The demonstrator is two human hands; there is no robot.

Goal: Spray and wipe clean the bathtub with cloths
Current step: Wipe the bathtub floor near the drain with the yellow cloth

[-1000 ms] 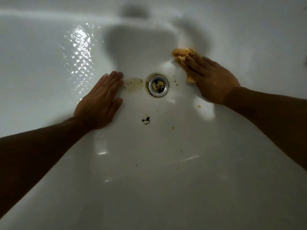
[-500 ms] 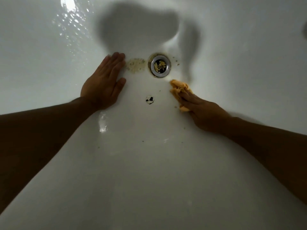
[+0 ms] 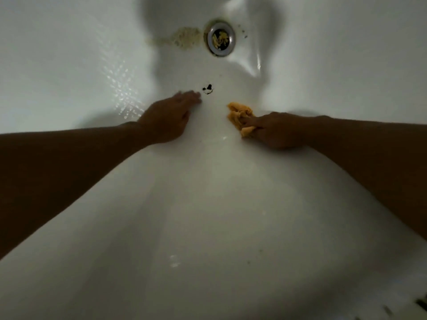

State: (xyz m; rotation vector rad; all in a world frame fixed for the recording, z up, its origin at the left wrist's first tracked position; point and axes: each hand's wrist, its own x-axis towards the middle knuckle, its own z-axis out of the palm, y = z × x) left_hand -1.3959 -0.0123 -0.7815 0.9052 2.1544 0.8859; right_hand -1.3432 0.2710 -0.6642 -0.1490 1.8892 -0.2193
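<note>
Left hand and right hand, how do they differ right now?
The left hand lies flat and open; the right hand is curled. The left hand holds nothing; the right hand grips a crumpled orange cloth. Both rest on the white bathtub floor, nearer the camera than the drain.
</note>
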